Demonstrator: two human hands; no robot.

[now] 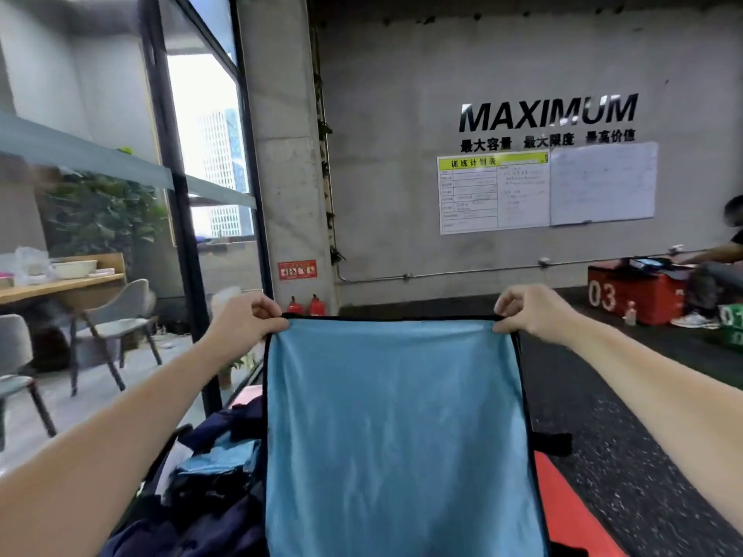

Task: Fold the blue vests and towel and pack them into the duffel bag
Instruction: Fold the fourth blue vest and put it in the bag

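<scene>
Two hands hold one light-blue cloth (396, 428) up in front of the person, stretched flat and hanging straight down. It has a thin black edging along its top and both sides, and a short black tab sticks out from its right edge low down. Whether it is a vest or the towel cannot be told. Its top corners are the only places the hands touch. The left hand (245, 315) pinches the upper left corner, with the thumb lying on the near face of the cloth and the curled fingers behind the top edge. The right hand (526, 309) pinches the upper right corner the same way, fingers curled over the black edging. The top edge runs taut between the two grips.

Just left of the cloth and below it lies an open dark navy duffel bag (193, 512), with folded blue fabric (225, 460) showing inside it. A red mat (579, 512) shows just right of the cloth's lower part, on a dark speckled floor (627, 468).

Farther off, two red fire extinguishers (307, 305) stand at the foot of a concrete pillar (281, 154). A whiteboard (603, 182) hangs on the grey wall under the word MAXIMUM. A red box (631, 297) marked 03 sits at right, with a seated person (719, 267) beside it. Grey chairs (116, 319) stand at left.
</scene>
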